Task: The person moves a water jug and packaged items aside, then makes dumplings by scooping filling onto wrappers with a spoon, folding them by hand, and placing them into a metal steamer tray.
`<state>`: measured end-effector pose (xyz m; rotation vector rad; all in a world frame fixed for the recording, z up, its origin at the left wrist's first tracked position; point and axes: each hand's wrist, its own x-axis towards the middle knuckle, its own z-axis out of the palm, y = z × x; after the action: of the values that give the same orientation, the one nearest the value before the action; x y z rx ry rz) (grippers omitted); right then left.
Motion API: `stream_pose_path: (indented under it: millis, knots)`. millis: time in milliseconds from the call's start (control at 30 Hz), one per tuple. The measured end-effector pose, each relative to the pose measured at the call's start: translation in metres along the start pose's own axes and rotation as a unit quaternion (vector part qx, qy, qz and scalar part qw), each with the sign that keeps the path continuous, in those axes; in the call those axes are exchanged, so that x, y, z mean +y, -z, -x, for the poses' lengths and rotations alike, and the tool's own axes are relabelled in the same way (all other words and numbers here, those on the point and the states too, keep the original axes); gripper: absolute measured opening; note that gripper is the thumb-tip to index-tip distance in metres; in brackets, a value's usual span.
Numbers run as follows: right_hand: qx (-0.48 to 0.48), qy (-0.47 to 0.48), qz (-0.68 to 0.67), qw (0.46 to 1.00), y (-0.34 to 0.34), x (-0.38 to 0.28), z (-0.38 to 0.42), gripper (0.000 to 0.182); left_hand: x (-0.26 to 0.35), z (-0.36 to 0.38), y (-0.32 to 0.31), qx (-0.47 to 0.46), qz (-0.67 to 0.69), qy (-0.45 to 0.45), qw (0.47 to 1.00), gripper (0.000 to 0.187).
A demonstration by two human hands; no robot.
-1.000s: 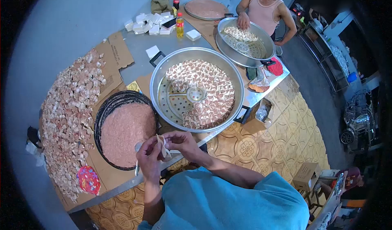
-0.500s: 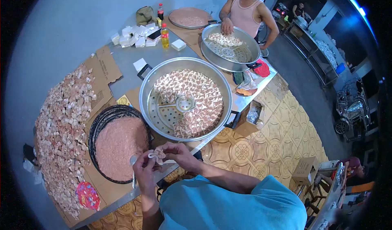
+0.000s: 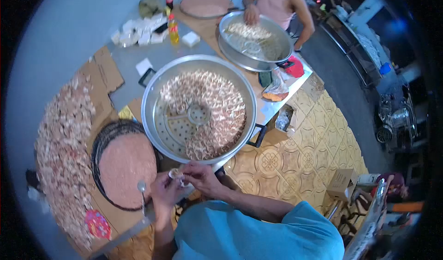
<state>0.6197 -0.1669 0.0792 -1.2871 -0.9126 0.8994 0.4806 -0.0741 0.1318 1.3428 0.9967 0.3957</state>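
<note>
My left hand [image 3: 164, 188] and my right hand [image 3: 202, 178] meet at the near table edge, fingers pinched round a small pleated dumpling [image 3: 175, 173] in pale dough. Just left of them is a black-rimmed round basin [image 3: 98, 160] of pink ground filling [image 3: 128, 165]. A metal spoon [image 3: 142, 186] lies at its near right side, close to my left hand. Beyond my hands stands a large steamer pan [image 3: 148, 121] with a perforated base. Rows of dumplings [image 3: 217, 103] cover much of it, except a section at the lower left.
Many formed pieces [image 3: 64, 158] are heaped on cardboard at left, beside a red patterned cloth [image 3: 98, 224]. Across the table, a person in a pink tank top [image 3: 275, 3] reaches into another steamer pan [image 3: 230, 40]. Bottles [image 3: 173, 31] and white wrapper stacks [image 3: 134, 31] stand behind.
The view has shifted, so the table things sit a little further left and up. Both hands still pinch the dumpling, with the fingers slightly re-placed. The picture is blurrier.
</note>
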Motion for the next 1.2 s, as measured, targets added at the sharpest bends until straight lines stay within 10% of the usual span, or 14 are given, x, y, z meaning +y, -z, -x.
stream_pose_path:
  millis: [33, 167, 467, 700, 767, 1067, 1133, 1200]
  knots:
    - [0.021, 0.095, 0.083, 0.992, 0.009, -0.003, -0.002, 0.018, 0.013, -0.001, -0.008, -0.002, -0.032, -0.002, 0.999, 0.026]
    - [-0.004, -0.024, 0.039, 0.999, 0.036, -0.009, -0.004, 0.018, 0.020, -0.011, -0.033, -0.032, -0.080, 0.043, 0.995, 0.049]
    - [0.069, -0.048, 0.126, 0.988, 0.110, 0.000, -0.034, 0.005, 0.033, -0.125, -0.044, -0.073, -0.284, -0.014, 0.956, 0.037]
    - [0.028, 0.078, 0.180, 0.980, 0.108, 0.017, -0.034, 0.040, 0.008, -0.238, -0.070, -0.156, -0.413, -0.010, 0.897, 0.036]
    - [0.030, 0.085, 0.186, 0.978, 0.108, 0.025, -0.029, 0.043, -0.018, -0.250, -0.079, -0.188, -0.380, 0.107, 0.899, 0.039]
    - [0.066, 0.126, 0.196, 0.970, 0.093, 0.045, -0.020, 0.050, -0.011, -0.236, -0.094, -0.179, -0.438, -0.045, 0.880, 0.015]
    - [0.154, 0.122, 0.162, 0.967, 0.083, 0.061, -0.014, 0.028, 0.006, -0.225, -0.088, -0.130, -0.410, -0.099, 0.897, 0.014]
    - [0.177, 0.059, 0.079, 0.979, 0.076, 0.062, -0.005, 0.023, 0.035, -0.212, -0.087, -0.163, -0.433, -0.076, 0.884, 0.037]
